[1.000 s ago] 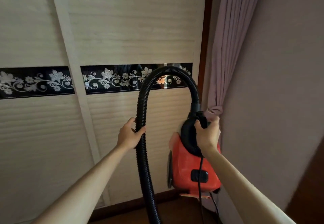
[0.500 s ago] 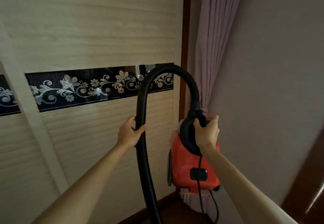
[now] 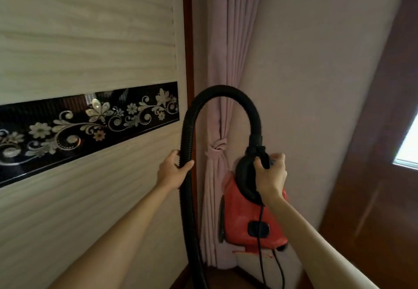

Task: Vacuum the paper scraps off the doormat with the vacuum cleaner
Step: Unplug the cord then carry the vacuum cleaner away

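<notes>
- I see two hands, both bare-armed and both busy.
- My view shows one vacuum cleaner (image 3: 245,218), red-bodied with a black top. It hangs from its handle in front of the room's corner, its underside above the strip of dark floor (image 3: 217,279) below.
- The right hand (image 3: 270,175) is wrapped round the black handle (image 3: 262,158) at the top of the machine, fingers curled over it and thumb on the near side. It is a firm, full grip.
- One ribbed black hose (image 3: 188,130) rises from the machine's top, arches over and drops on the left, running out of the bottom edge of the view.
- The left hand (image 3: 173,171) grips that falling stretch of hose, with the thumb across the front and the fingers behind it.
- One black cord (image 3: 260,227) drops from under the right hand across the red body. Lower down I count two strands, so it may loop.
- One black oval panel (image 3: 258,228) sits on the red body, too blurred for me to say what it is.
- One pink curtain (image 3: 226,62) hangs behind the machine, gathered by a single knot (image 3: 216,149).
- To the left is one pale ribbed wardrobe door (image 3: 90,39) with one black floral band (image 3: 79,125) across it.
- To the right are a plain wall (image 3: 316,85), one dark wooden frame (image 3: 384,164) and a sliver of bright window (image 3: 409,150).
</notes>
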The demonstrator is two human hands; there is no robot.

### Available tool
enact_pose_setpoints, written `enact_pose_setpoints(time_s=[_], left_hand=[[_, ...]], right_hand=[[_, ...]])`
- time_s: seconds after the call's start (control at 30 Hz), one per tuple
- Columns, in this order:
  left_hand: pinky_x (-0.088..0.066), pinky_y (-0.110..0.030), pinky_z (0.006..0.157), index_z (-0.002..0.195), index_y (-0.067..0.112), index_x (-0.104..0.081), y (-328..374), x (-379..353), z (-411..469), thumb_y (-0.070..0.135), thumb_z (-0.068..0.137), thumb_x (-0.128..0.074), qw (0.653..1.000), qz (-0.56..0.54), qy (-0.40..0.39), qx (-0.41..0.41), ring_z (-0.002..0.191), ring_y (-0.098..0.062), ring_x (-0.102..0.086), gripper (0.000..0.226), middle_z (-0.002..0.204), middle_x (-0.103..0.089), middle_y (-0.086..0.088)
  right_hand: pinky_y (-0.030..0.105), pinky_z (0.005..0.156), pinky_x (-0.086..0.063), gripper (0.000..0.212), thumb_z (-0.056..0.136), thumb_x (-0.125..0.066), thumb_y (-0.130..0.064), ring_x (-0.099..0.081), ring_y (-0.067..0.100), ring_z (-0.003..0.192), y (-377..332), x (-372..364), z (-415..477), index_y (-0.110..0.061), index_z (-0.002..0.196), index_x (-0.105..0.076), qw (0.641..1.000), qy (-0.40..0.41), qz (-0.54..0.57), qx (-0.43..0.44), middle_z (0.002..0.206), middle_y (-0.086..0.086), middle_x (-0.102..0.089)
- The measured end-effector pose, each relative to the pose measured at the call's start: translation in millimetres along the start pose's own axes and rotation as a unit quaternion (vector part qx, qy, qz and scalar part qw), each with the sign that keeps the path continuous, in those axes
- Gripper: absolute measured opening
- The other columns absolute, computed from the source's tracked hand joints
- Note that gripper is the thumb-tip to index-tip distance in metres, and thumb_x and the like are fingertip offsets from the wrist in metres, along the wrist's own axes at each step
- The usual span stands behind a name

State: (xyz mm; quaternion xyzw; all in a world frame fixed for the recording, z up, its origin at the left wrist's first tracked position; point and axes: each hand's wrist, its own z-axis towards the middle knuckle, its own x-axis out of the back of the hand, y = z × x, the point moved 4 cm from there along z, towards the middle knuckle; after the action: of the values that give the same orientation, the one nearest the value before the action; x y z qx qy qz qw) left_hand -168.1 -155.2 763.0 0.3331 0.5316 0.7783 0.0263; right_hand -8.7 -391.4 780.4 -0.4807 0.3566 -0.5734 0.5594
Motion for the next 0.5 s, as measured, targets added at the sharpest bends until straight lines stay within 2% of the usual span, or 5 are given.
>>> enact_pose_setpoints(time_s=[0.07,0.13,0.27,0.4,0.5], left_hand=[[-0.061,-0.049,0.072,0.111,0.028,-0.057,-3,-9,12,0.048,0.084,-0.074,0.999,-0.006,-0.035,-0.009,0.081,-0.027,-0.072,0.038,0.094,-0.074,-0.007],[-0.06,-0.048,0.082,0.127,0.021,-0.056,-2,-22,19,0.048,0.085,-0.074,0.998,-0.007,-0.063,-0.02,0.096,-0.032,-0.07,0.053,0.11,-0.072,-0.014],[-0.048,-0.034,0.098,0.147,0.014,-0.045,6,-48,19,0.037,0.091,-0.071,0.994,-0.026,-0.101,-0.029,0.126,-0.029,-0.057,0.065,0.14,-0.057,-0.007],[-0.044,-0.026,0.089,0.143,0.015,-0.049,9,-78,25,0.034,0.093,-0.069,0.987,-0.048,-0.147,-0.032,0.123,-0.025,-0.056,0.057,0.131,-0.057,0.003],[-0.051,-0.038,0.1,0.141,0.019,-0.05,9,-99,32,0.042,0.09,-0.071,0.984,-0.052,-0.169,-0.034,0.12,-0.027,-0.059,0.06,0.132,-0.059,-0.001]], right_hand=[[0.036,0.062,-0.047,0.021,0.092,-0.063,-0.02,-0.055,0.011,0.069,1,2,-8,-0.01,0.098,-0.044,1.0,0.031,-0.002,-0.004,0.08,-0.004,-0.054],[0.04,0.062,-0.051,0.021,0.092,-0.063,-0.02,-0.056,0.014,0.069,3,6,-15,-0.011,0.097,-0.044,0.998,0.058,-0.01,-0.013,0.081,-0.004,-0.054],[0.045,0.065,-0.057,0.021,0.092,-0.064,-0.021,-0.062,0.019,0.074,14,18,-22,-0.014,0.096,-0.044,0.994,0.098,-0.026,-0.039,0.083,-0.006,-0.056],[0.045,0.063,-0.058,0.023,0.091,-0.065,-0.022,-0.064,0.021,0.073,24,28,-27,-0.014,0.097,-0.044,0.989,0.134,-0.037,-0.059,0.082,-0.004,-0.058],[0.043,0.065,-0.058,0.023,0.091,-0.066,-0.021,-0.062,0.015,0.071,36,36,-28,-0.013,0.099,-0.045,0.984,0.156,-0.038,-0.072,0.081,-0.004,-0.059]])
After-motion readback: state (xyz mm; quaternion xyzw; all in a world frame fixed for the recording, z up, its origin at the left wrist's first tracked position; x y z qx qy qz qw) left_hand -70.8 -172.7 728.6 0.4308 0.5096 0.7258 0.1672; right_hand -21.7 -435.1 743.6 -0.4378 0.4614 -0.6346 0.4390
